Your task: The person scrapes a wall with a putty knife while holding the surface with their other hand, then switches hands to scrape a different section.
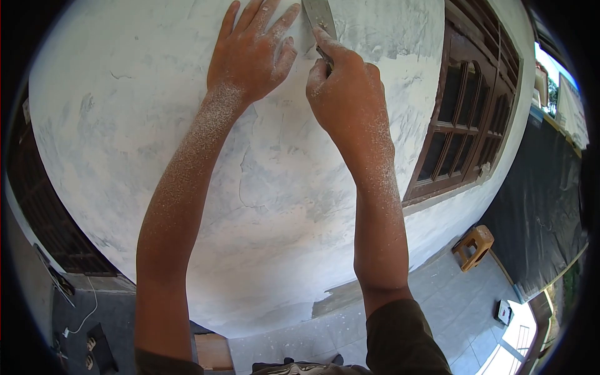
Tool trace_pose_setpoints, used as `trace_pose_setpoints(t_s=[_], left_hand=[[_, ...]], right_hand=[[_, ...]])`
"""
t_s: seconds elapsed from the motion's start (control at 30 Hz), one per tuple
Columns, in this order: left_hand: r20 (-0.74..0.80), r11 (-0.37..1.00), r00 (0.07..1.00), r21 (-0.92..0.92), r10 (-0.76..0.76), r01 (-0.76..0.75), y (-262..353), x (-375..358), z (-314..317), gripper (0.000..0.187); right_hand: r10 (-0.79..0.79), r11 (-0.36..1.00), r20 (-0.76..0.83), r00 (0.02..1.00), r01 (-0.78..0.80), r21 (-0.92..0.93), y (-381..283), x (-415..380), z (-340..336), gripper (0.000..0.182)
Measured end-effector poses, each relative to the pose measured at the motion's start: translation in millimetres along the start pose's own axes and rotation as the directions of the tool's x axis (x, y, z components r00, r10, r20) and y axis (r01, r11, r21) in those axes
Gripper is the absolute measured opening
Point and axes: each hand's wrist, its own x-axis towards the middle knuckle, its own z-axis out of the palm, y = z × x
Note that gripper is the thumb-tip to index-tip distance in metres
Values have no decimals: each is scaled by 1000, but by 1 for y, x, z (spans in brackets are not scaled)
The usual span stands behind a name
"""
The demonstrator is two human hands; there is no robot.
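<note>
My right hand (347, 84) is closed around the handle of a putty knife (321, 17), its index finger stretched along the blade. The blade points upward against the white wall (281, 169), and its tip runs out of the top of the view. To the left, my left hand (253, 53) lies flat on the wall with its fingers spread. White dust coats both hands and forearms. Grey patches, scrape marks and a thin crack show on the wall's surface.
A brown wooden window (465, 106) is set in the wall at right. Below it, a plastic stool (474, 247) stands on the tiled floor (437, 306), near a dark sheet (531, 206). A white cable (92, 306) and sandals (90, 353) lie at lower left.
</note>
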Motion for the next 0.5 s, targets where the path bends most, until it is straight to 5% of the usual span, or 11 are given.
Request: trace_pose_setpoints(t_s=[0.5], left_hand=[[7, 999, 1000, -49, -17, 18, 1, 0, -2, 60]], right_hand=[[9, 1000, 37, 999, -8, -28, 7, -23, 4, 42]])
